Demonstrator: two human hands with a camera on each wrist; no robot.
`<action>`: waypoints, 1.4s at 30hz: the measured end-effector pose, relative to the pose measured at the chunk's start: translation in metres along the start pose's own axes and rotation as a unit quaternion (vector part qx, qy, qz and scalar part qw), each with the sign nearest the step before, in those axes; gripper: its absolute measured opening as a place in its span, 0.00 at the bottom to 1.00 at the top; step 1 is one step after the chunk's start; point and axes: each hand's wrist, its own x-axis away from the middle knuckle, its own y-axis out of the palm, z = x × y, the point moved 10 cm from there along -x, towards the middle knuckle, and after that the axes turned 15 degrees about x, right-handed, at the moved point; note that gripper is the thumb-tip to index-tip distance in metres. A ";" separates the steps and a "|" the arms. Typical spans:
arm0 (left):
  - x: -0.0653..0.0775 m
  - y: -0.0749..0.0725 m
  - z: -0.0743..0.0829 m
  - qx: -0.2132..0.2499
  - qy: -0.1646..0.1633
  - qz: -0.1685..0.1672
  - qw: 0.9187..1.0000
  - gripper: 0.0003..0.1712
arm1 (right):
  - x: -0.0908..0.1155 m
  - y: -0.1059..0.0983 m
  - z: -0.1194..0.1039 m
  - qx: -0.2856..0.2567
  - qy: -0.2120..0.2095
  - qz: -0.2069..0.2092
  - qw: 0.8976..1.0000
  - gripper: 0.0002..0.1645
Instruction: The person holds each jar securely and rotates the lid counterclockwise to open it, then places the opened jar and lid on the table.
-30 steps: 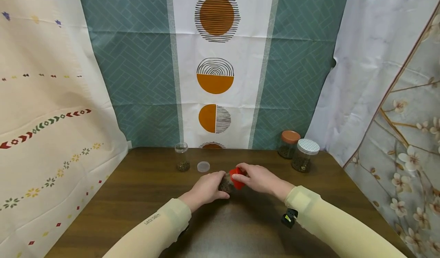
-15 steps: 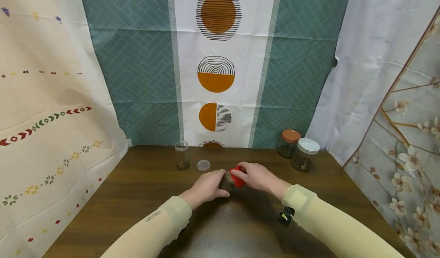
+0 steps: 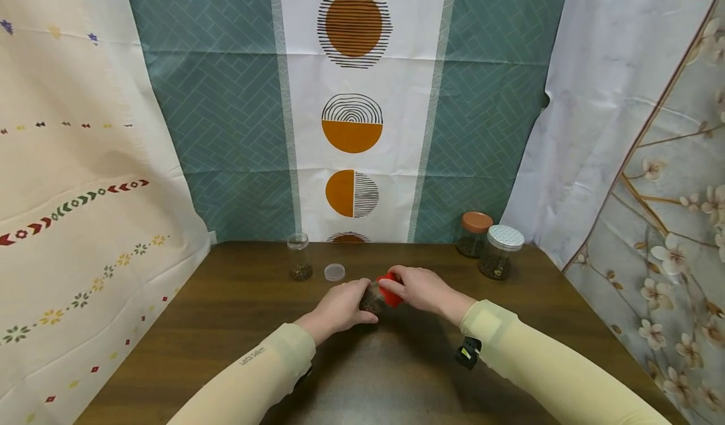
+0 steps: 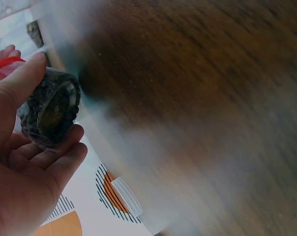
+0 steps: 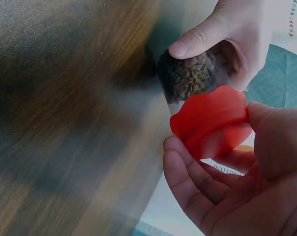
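Note:
A small clear jar (image 3: 372,299) of brown pellet-like bits lies tilted low over the table's middle. My left hand (image 3: 338,305) grips it round the body, thumb on the near side. In the left wrist view the jar's base (image 4: 57,110) faces the camera. At its other end sits a red, wavy-edged cap-like piece (image 5: 212,123), its rim right at the jar's mouth. My right hand (image 3: 421,288) pinches this red piece between thumb and fingers. The mouth itself is hidden behind the red piece in the right wrist view.
Behind the left hand stands an uncovered clear jar (image 3: 300,258) with a little brown content, beside a flat translucent lid (image 3: 335,272). At the back right are a jar with an orange-brown lid (image 3: 476,222) and one with a patterned pale lid (image 3: 505,238). Hanging cloths (image 3: 481,97) surround the table.
Both hands keep their hold on the jar and the red piece. The right forearm has shifted slightly left, and the head view has moved a little.

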 end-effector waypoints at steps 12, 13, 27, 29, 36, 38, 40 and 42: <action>0.001 0.000 0.000 0.003 0.001 0.000 1.000 0.38 | 0.001 0.000 -0.001 -0.008 -0.008 0.001 1.000 0.23; 0.001 0.000 0.001 0.004 0.002 0.000 1.000 0.38 | 0.001 0.001 -0.001 -0.007 -0.007 0.001 1.000 0.23; 0.000 -0.001 -0.009 0.034 0.001 -0.004 0.999 0.37 | 0.002 -0.006 -0.013 0.031 -0.035 0.025 0.999 0.27; 0.000 -0.001 -0.010 0.036 0.001 -0.004 0.999 0.37 | 0.002 -0.007 -0.013 0.032 -0.038 0.026 0.998 0.28; -0.001 -0.002 -0.008 0.037 0.003 -0.004 0.999 0.36 | 0.004 -0.009 -0.011 0.019 -0.044 0.025 0.999 0.30; 0.000 -0.002 -0.008 0.037 0.001 -0.005 0.999 0.37 | 0.005 -0.009 -0.011 0.017 -0.051 0.026 0.998 0.30; 0.000 -0.002 -0.008 0.038 0.000 -0.005 0.999 0.38 | 0.005 -0.009 -0.012 0.017 -0.062 0.026 0.998 0.31; 0.001 -0.002 -0.008 0.037 -0.001 -0.004 0.999 0.38 | 0.006 -0.009 -0.014 0.015 -0.075 0.027 0.997 0.31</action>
